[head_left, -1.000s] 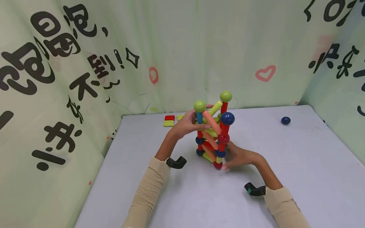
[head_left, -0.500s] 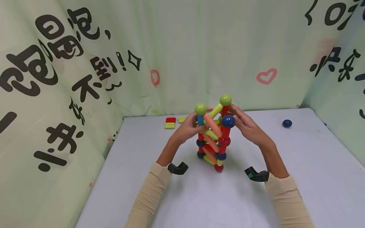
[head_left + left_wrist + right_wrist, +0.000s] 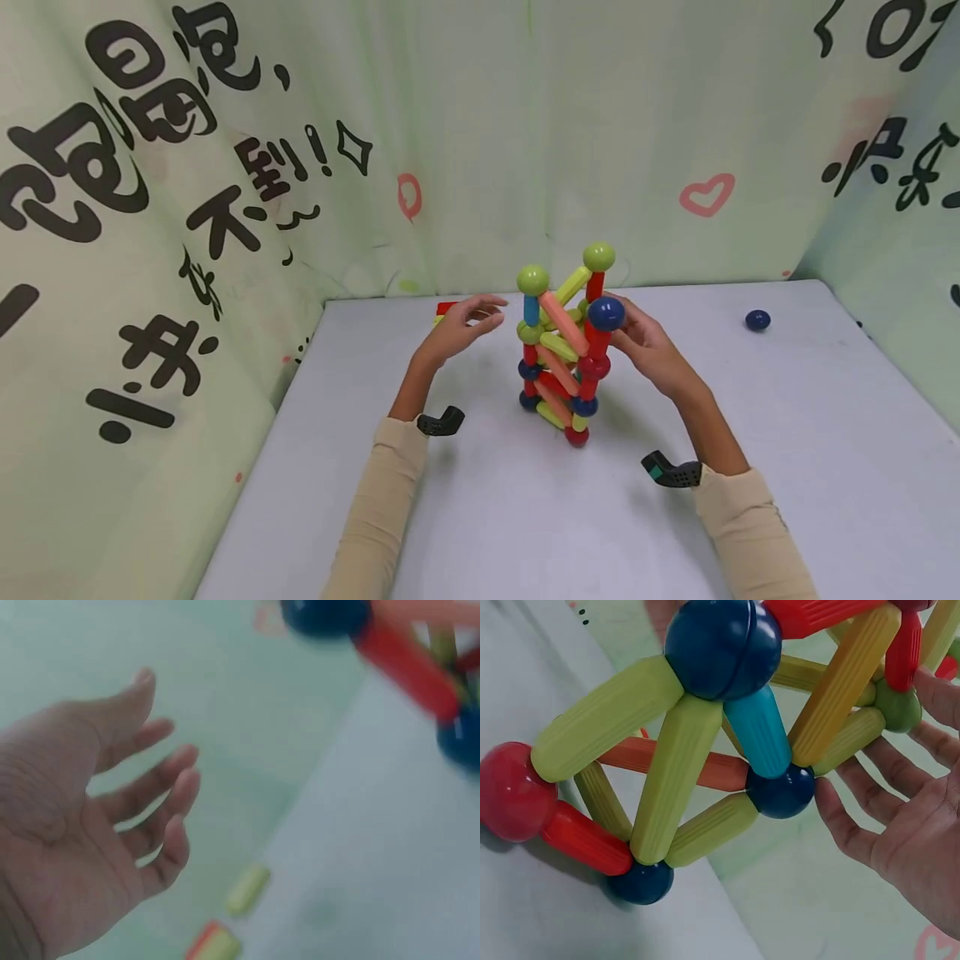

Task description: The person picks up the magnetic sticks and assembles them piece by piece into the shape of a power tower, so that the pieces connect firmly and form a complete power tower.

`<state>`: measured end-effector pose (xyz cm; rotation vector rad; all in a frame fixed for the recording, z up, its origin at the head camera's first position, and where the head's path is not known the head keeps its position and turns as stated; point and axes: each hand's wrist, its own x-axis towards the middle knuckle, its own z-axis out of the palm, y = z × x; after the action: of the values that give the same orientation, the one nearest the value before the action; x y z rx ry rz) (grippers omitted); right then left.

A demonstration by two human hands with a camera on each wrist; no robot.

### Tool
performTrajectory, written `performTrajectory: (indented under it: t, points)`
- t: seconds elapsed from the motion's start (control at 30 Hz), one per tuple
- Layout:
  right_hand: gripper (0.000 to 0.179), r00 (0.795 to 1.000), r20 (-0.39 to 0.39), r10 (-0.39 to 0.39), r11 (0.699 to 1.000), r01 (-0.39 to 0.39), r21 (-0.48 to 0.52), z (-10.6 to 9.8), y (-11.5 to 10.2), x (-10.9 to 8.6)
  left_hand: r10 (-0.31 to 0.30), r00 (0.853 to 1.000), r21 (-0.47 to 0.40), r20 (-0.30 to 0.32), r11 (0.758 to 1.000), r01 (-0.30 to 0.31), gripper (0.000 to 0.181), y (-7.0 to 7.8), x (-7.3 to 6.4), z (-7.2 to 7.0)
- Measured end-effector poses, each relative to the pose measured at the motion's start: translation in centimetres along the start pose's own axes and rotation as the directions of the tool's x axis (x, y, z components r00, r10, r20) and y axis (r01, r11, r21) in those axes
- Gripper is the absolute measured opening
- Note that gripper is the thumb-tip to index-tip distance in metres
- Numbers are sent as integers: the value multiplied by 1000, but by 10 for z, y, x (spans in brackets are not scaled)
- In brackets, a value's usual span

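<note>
A tower of coloured magnetic rods and balls (image 3: pixel 555 388) stands upright on the table, with two light green balls on top and a large dark blue ball (image 3: pixel 606 314) on its right side. My right hand (image 3: pixel 651 346) holds the tower's upper right side, with some fingers hidden behind it. In the right wrist view, the fingers (image 3: pixel 885 784) reach behind the rods by a green ball (image 3: pixel 898 706), and the thumb is near a red rod. Left of the tower, my left hand (image 3: pixel 463 329) is apart from it, fingers loosely bent and holding nothing.
Loose red and yellow-green rods (image 3: pixel 444 309) lie at the back left, partly hidden by the left hand. A dark blue ball (image 3: pixel 757 320) rests at the back right. A printed curtain (image 3: pixel 480 150) hangs behind the white table (image 3: pixel 525 517).
My right hand has risen from the tower's base to its upper right side. My left hand has let go of the tower and moved left. The tower stays in place.
</note>
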<state>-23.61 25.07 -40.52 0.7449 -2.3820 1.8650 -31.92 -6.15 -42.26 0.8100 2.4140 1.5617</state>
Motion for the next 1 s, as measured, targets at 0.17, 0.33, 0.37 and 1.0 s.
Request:
performTrajectory:
  t: [0.17,0.33,0.37,1.0]
  points:
    - [48,1000,-26,-2,1000,2,14,-2,4,-3,-241,914,272,-328,902,335,32,-51,2,-2]
    - [47,999,-46,15,1000,-14,6,-5,4,-10,-295,829,414,-475,757,506,32,-75,-1,1]
    - [46,998,-55,20,1000,-19,8,-6,4,-11,-286,828,439,-482,739,511,31,-77,-2,1]
    - [64,969,-76,234,931,-246,-268,-1,14,-48,-38,984,-421,-176,906,-41,32,91,-7,22]
